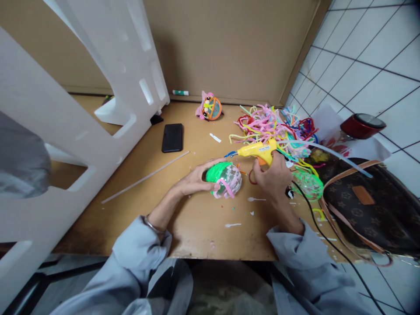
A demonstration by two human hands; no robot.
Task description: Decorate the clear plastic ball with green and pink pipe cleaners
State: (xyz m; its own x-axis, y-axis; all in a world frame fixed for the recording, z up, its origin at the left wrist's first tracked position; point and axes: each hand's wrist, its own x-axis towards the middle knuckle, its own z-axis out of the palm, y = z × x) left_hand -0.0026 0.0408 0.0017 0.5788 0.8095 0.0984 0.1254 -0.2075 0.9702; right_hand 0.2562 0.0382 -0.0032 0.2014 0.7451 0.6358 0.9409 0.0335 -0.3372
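Note:
My left hand (198, 178) is closed around a clear ball (233, 175) partly covered with bright green and pale pink fuzzy strips. A loose pink strip (227, 187) curves over its front near my thumb. In my right hand (274, 176) is a yellow glue gun (259, 150), gripped by the handle, its nozzle pointing left just above the ball. A long translucent glue stick (331, 151) sticks out of the gun's back. Something blue (229, 154) shows at the nozzle tip. The nozzle and the ball appear slightly apart.
A heap of colourful pipe cleaners (269, 124) lies at the back right. Beside it are another green-covered ball (308, 184), a brown handbag (367, 205) and a red-lidded jar (362, 124). A black phone (172, 138), another glue stick (144, 177) and a decorated ball (210, 107) lie left and behind.

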